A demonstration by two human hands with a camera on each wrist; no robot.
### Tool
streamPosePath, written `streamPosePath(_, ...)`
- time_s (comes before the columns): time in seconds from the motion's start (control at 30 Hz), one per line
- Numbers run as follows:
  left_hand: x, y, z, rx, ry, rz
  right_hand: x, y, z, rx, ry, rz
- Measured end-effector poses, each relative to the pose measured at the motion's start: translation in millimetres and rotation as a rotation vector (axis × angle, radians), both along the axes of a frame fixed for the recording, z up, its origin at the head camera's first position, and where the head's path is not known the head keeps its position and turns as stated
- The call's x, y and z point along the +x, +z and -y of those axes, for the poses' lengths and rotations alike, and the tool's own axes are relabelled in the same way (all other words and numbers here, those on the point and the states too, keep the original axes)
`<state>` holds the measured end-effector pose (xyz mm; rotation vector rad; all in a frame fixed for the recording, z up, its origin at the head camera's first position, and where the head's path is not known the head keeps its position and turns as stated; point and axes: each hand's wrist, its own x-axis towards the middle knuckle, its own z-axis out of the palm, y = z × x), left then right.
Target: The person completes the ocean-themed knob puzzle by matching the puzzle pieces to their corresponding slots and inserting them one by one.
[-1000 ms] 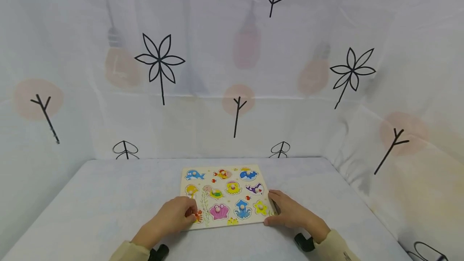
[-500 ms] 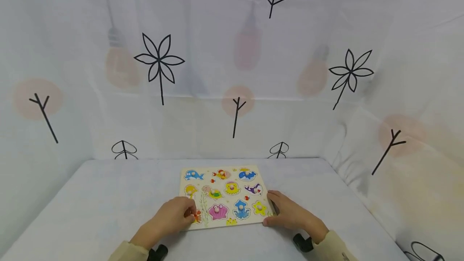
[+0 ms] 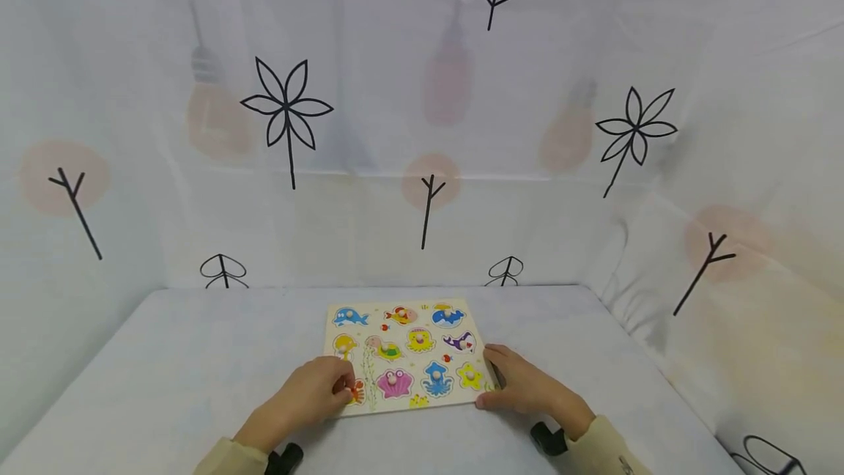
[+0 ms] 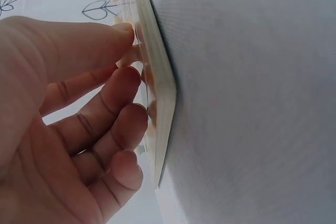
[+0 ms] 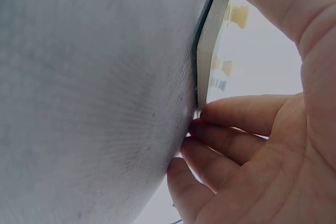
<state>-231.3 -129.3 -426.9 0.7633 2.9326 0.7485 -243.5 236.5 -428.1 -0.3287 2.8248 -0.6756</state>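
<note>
A cream wooden peg puzzle board (image 3: pixel 431 358) lies flat on the table, with sea-animal pieces that carry small round knobs. At its near left corner my left hand (image 3: pixel 316 391) pinches the knob (image 4: pixel 128 56) of a red-orange crab-like puzzle piece (image 3: pixel 358 391). That piece sits in the board, partly covered by my fingers. My right hand (image 3: pixel 524 385) holds the near right corner, thumb at the front edge and fingers along the right side. In the right wrist view, the index fingertip (image 5: pixel 210 111) touches the board's edge.
Near the held piece are a pink shell piece (image 3: pixel 395 383), a blue squid piece (image 3: pixel 437 380) and a yellow star piece (image 3: pixel 470 376). A white cloth covers the table (image 3: pixel 231 358). Printed curtains (image 3: pixel 369 226) hang behind and at the sides.
Both hands keep their places on the board. The whole scene shifts slightly left in the head view, and the pieces look the same.
</note>
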Motion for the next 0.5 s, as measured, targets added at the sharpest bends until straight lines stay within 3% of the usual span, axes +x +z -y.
streamPosePath(0.3,-1.8,0.2,-0.1,-0.001,-0.01,0.008,-0.5,0.5,0.0,-0.002,0.001,0.0)
streamPosePath(0.5,1.0,8.4,5.6,-0.011,0.006,-0.017,-1.5,5.8,-1.6,-0.021,0.012,-0.017)
